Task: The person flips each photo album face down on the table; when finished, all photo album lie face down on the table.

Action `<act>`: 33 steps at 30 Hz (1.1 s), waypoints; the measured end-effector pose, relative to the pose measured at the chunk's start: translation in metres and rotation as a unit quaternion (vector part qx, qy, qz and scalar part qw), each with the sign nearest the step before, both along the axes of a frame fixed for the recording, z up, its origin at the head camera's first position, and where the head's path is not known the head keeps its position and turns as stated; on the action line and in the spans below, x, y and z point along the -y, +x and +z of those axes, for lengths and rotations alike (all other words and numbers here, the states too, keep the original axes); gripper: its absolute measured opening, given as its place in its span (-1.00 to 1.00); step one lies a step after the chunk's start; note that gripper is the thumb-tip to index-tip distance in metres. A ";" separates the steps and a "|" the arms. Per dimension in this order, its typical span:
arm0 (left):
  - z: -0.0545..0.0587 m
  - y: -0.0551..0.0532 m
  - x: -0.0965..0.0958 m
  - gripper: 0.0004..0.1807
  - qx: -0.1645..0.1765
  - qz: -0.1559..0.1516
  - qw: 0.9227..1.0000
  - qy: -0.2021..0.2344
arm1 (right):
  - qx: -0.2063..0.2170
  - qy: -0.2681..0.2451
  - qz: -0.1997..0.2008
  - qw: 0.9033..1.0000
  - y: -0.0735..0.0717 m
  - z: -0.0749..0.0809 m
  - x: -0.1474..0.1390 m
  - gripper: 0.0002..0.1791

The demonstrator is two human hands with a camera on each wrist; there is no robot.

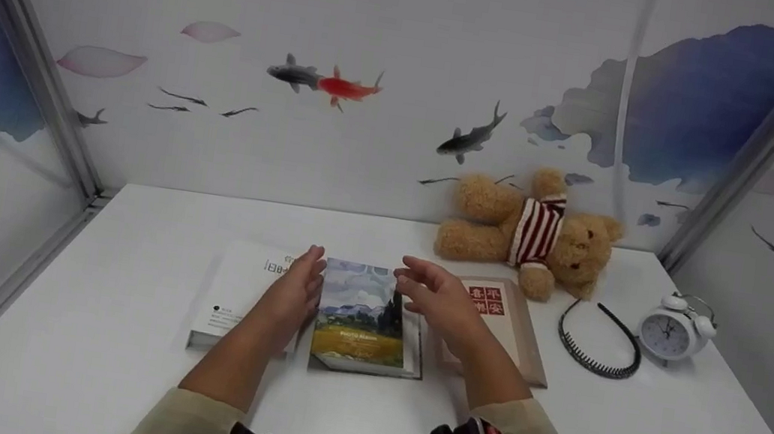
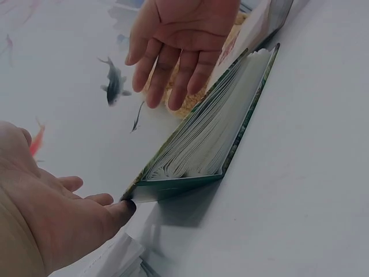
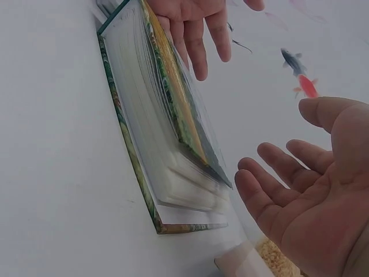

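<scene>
A photo album (image 1: pixel 362 312) with a painted landscape cover lies on the table between my two hands. Its front cover stands slightly raised at the page side, as the right wrist view shows with the thick white pages (image 3: pixel 144 109). My left hand (image 1: pixel 288 298) is held upright along the album's spine, fingers extended; in the left wrist view a fingertip (image 2: pixel 124 212) appears to touch the spine corner. On the other side, my right hand (image 1: pixel 440 300) hovers by the upper right edge with fingers loosely bent and nothing in them, apart from the album in the right wrist view.
A white book (image 1: pixel 231 301) lies left of the album, partly under my left forearm. To the right are a beige book (image 1: pixel 521 342), a black toothed headband (image 1: pixel 593 363) and a white alarm clock (image 1: pixel 670 332). A teddy bear (image 1: pixel 536 230) lies against the back wall.
</scene>
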State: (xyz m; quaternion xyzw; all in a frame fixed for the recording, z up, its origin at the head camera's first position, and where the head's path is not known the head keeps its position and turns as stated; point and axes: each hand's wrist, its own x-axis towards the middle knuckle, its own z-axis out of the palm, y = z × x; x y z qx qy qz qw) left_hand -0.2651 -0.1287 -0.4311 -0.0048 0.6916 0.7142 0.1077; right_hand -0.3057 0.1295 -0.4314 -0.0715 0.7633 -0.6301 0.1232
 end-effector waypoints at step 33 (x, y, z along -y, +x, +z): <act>0.000 0.000 -0.007 -0.24 0.008 0.012 0.999 0.037 | -0.008 0.059 0.066 0.996 0.012 -0.008 0.012 -0.31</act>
